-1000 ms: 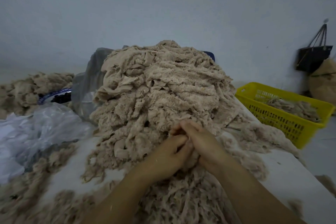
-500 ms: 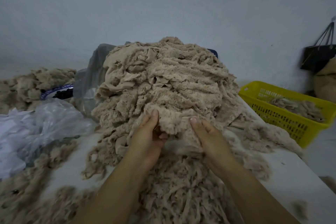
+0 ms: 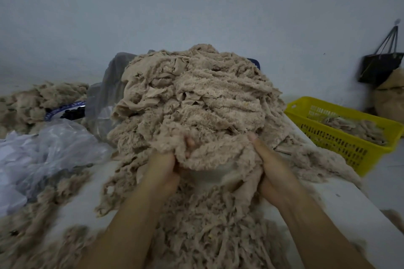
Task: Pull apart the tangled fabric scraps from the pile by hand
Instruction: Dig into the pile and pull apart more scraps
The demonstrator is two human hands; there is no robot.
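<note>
A tall heap of tangled beige fabric scraps (image 3: 196, 98) rises on the white table (image 3: 341, 209) straight ahead. My left hand (image 3: 166, 166) grips the lower front of the heap, fingers dug up into a fluffy clump (image 3: 209, 153). My right hand (image 3: 271, 168) holds the same clump from the right, fingers tucked under the cloth and the thumb pointing up along it. The clump is lifted a little, and a pale gap shows beneath it. More loose scraps (image 3: 209, 231) lie between my forearms.
A yellow slotted basket (image 3: 347, 148) with some scraps stands right of the table. Crumpled clear plastic bags (image 3: 43, 155) lie at the left, another scrap heap (image 3: 32, 102) behind them. A dark bag (image 3: 380, 67) hangs on the wall at far right.
My hands were clasped together low on the heap. They have spread apart and moved up, and the clump between them has lifted off the table.
</note>
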